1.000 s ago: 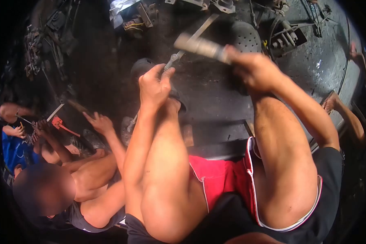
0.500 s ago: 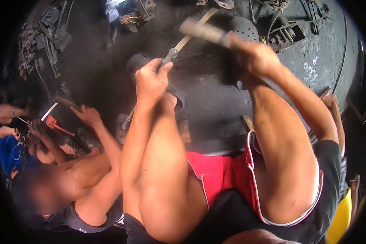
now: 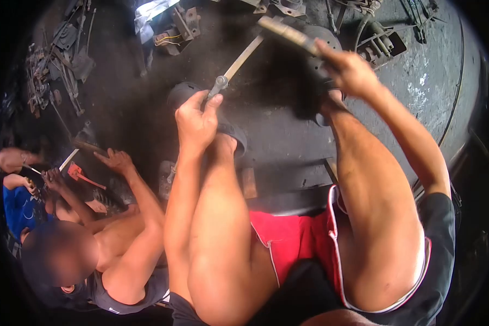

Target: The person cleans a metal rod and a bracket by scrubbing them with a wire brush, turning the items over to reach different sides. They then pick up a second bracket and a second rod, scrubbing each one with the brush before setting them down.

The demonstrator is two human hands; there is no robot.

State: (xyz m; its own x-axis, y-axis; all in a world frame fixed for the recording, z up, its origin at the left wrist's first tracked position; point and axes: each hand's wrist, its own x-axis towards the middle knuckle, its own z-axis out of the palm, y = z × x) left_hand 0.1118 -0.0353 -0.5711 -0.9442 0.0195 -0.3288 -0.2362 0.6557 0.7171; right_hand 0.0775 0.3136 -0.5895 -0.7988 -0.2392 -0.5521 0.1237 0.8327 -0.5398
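My left hand (image 3: 196, 120) pinches the lower end of a flat metal bar (image 3: 243, 58), which has a round joint near my fingertips and slants up to the right. My right hand (image 3: 353, 73) is wrapped round a tool with a pale, blocky wooden-looking length (image 3: 288, 35), slightly blurred. That tool's left end lies close to the bar's upper end; whether they touch I cannot tell. Both hands are above the dark floor, between and in front of my feet in dark perforated clogs (image 3: 321, 60).
Metal linkages (image 3: 65, 60) are piled at the upper left. More brackets (image 3: 186, 27) and a mechanism (image 3: 383, 43) lie along the top. At the left a co-worker (image 3: 127, 228) holds a similar tool beside a red metal part (image 3: 81, 175). A wooden block (image 3: 249, 183) is below my feet.
My left hand and the bar have shifted slightly down and left. The tool in my right hand has moved a little right and looks less blurred. The surroundings have shifted slightly in view.
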